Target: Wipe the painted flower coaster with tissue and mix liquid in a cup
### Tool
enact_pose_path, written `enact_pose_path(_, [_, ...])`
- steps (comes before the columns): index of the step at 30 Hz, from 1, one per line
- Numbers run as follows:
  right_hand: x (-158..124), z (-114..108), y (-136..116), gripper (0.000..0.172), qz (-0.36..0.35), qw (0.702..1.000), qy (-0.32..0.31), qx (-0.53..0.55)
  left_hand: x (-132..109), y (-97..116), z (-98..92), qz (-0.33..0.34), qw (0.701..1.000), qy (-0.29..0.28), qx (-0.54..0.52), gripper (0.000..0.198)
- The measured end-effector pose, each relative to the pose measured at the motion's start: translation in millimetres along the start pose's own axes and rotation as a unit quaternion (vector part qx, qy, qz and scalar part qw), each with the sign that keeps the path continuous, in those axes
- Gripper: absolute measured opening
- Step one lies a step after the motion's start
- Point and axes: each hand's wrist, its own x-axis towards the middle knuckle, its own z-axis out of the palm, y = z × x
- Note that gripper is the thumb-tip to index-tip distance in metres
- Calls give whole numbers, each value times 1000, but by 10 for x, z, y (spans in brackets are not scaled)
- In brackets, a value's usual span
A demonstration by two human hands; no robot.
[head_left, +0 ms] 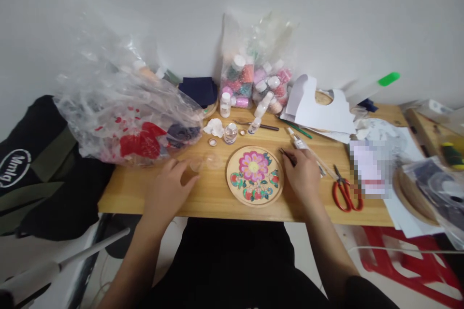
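On the wooden table lies a round wooden plate (232, 188) bearing a pink flower, leaves and red fruits in colour. To its right, my right hand (300, 174) is closed around dark tweezers (284, 153), whose tips point towards the plate's upper right edge. My left hand (168, 190) rests at the plate's left with thumb and fingers curved apart, holding nothing that I can see. Just beyond its fingertips are small clear round pieces (213, 160), faint against the wood. Behind the plate stand an open glass jar (231, 133) and its lid (212, 142).
Crumpled clear bag (126, 125) with red material fills the left. Bags of small jars (237, 75) lean on the wall. A white tissue (214, 128), a small bottle (254, 125) and a brush (266, 126) lie behind. Red-handled pliers (344, 193) and a glue tube (300, 144) lie right.
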Motion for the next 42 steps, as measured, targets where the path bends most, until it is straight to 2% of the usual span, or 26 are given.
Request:
enact_pose_path(3, [18,-16,6,26,-3,1000,-11,-25,27,-63,50,-9,1000,6,-24,43])
enact_pose_path(8, [62,-51,-45,25,-11,999,-7,-40,79,-77,116,-14,997,-15,-69,44])
enact_pose_path(13, [72,-141,-324,25,-69,998,-9,-5,125,-52,150,-18,996,-13,-86,42])
enact_pose_path(18, [1,-155,-753,18,-159,984,-69,46,134,-70,154,-12,994,-4,-106,34])
enact_pose_path(21, [-59,-80,-996,15,-220,961,-159,47,105,-79,126,6,991,12,-134,29])
enact_pose_path(23, [-97,-15,-1141,22,-250,945,-208,23,76,-80,97,25,987,25,-156,28])
enact_pose_path(25, [-132,47,-1264,30,-264,937,-231,-4,48,-80,68,40,984,39,-171,27])
enact_pose_path(28, [-169,110,-1381,29,-259,933,-247,-24,26,-87,46,47,984,53,-165,27])
enact_pose_path(30, [-176,127,-1393,24,-240,939,-243,-23,27,-99,54,42,985,58,-155,28])
enact_pose_path(33, [-134,114,-1315,17,-196,960,-198,-25,42,-128,91,23,986,60,-151,29])
enact_pose_path(36, [-24,72,-1202,25,-150,980,-131,-15,56,-155,129,14,985,55,-164,28])
enact_pose_path(39, [116,41,-1158,30,-116,990,-61,58,61,-169,142,15,984,54,-170,28])
enact_pose_path(42, [251,40,-1202,30,-129,986,-48,97,60,-174,133,25,983,56,-174,28])
